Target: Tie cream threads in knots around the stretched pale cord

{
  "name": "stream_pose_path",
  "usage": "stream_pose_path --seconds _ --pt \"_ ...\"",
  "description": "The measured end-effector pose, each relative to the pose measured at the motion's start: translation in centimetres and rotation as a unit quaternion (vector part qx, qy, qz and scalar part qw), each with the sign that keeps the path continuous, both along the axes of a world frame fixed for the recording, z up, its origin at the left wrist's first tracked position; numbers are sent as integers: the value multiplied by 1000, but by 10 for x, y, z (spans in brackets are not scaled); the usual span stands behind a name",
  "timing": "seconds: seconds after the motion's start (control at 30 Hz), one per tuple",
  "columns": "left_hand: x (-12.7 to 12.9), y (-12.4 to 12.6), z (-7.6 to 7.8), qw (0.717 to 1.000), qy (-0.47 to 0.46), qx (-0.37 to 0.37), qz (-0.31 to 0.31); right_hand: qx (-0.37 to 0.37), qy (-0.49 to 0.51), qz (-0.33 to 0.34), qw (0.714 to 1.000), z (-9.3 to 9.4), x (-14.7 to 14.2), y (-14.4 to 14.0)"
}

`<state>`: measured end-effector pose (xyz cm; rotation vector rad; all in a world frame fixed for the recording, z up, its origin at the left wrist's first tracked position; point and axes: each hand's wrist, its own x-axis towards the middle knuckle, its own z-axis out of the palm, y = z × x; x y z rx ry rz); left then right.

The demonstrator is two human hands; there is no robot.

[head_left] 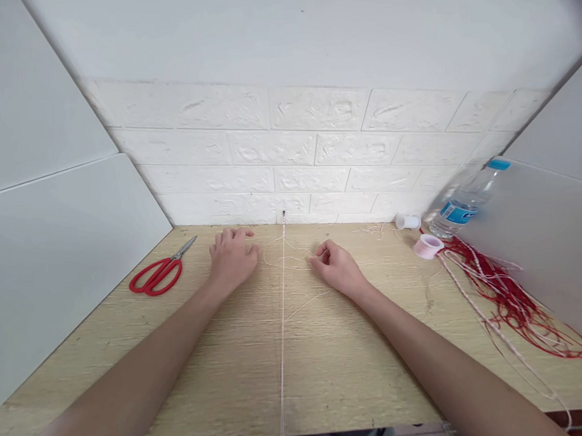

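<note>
Thread (282, 320), pale and thin, runs taut in a straight line from a small pin (284, 213) at the back edge of the worktop (229, 373) down to its front edge, splitting the surface in the middle. A looser strand (292, 259) curls across it near the back, between your two hands.

Your left hand (232, 255) lies palm down on the worktop just left of the taut line, fingers spread and relaxed, gripping nothing; its fingertips sit close to the loose strand's left end. Your right hand (335, 264) rests just right of the line with its fingers curled in, thumb and forefinger pinched together on the loose strand.

Red-handled scissors (162, 270) lie closed near the left edge, well apart from your left hand. Toward the back right corner you have a small white tube (408, 222), a pink spool (428, 245) and a water bottle (465, 202) lying tilted against the side panel. A tangle of red cord (513, 299) with pale cords (470, 294) beside it trails along the right edge.
</note>
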<state>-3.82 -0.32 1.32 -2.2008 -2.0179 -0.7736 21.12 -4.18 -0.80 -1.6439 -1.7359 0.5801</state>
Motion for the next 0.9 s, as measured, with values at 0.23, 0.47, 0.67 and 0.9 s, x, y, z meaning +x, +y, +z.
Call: stream_pose_path --seconds 0.23,0.47,0.67,0.9 --pt "-2 3 -4 992 -46 -95 -67 -21 -80 39 996 8 8 -3" --pt "-2 4 -9 986 -47 -120 -105 -63 -80 61 993 4 12 0" --pt "-2 4 -8 986 -48 -120 -107 -9 43 42 998 6 8 0" --pt "-1 3 -7 986 -47 -123 -100 39 343 56 937 22 -3 -7"
